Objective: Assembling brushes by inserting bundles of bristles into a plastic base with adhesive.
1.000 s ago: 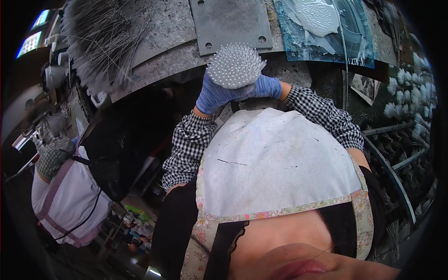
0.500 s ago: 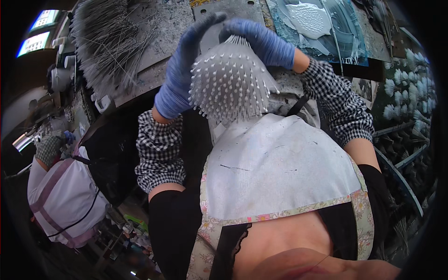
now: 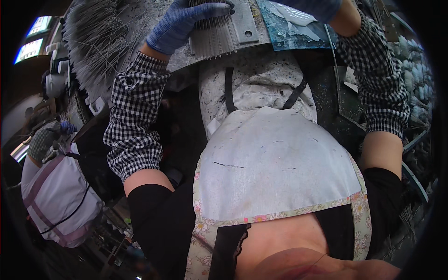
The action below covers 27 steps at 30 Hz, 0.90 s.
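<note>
My left hand point(image 3: 175, 25), in a blue knit glove with a dark fingertip, lies over a bunch of thin grey strands with white tips point(image 3: 214, 39). Its thumb stretches across the strands, which are spread side by side and point toward me over the bench edge. Part of the bunch runs out at the top of the picture. My right hand point(image 3: 315, 7), gloved the same way, is at the top edge above a blue board point(image 3: 280, 32) smeared with white paste point(image 3: 294, 16). The picture cuts off its fingers, so what they hold is hidden.
A large heap of loose grey strands point(image 3: 105, 42) covers the bench at left. A metal plate with a hole point(image 3: 247, 33) lies beside my left hand. Pale tufts point(image 3: 413, 70) stand on a rack at far right. Another person in a light apron point(image 3: 65, 200) is at far left.
Both hands have parted and moved up and away from me. The strand bunch, fanned between them before, now lies flatter under my left hand. My right hand has shifted right, over the paste board.
</note>
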Available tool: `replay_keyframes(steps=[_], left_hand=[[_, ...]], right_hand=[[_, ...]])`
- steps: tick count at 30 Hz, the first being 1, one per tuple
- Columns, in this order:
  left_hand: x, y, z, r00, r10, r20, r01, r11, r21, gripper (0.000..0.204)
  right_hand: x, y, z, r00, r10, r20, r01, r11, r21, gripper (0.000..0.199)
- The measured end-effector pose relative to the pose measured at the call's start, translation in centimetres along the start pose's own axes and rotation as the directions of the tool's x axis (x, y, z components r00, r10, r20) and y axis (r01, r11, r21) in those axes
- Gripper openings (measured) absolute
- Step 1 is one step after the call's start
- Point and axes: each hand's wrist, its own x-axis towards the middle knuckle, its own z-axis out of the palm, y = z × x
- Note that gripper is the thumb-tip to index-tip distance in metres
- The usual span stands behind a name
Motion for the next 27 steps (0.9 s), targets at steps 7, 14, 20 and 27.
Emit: replay_keyframes(steps=[7, 14, 20, 27], left_hand=[[0.5, -0.1, -1.7, 0.992, 0.099, -0.072, -0.094, 0.993, 0.072, 0.032], [2.6, -0.9, -1.1, 0.983, 0.112, -0.146, -0.099, 0.991, 0.095, 0.032], [4.5, -1.4, -4.5, 0.988, 0.155, 0.015, -0.155, 0.987, 0.029, 0.043], [1.5, 1.5, -4.7, 0.82, 0.522, -0.234, -0.458, 0.844, 0.278, 0.038]], right_hand=[[-3.9, -6.9, 0.5, 0.752, 0.469, 0.463, -0.649, 0.403, 0.646, 0.009], [-4.7, -6.4, 1.2, 0.51, 0.58, 0.634, -0.852, 0.441, 0.282, 0.022], [-4.6, -5.4, 2.0, 0.434, 0.564, 0.703, -0.888, 0.402, 0.225, 0.023], [-0.3, -2.2, -0.2, 0.64, 0.543, 0.543, -0.763, 0.53, 0.37, 0.017]])
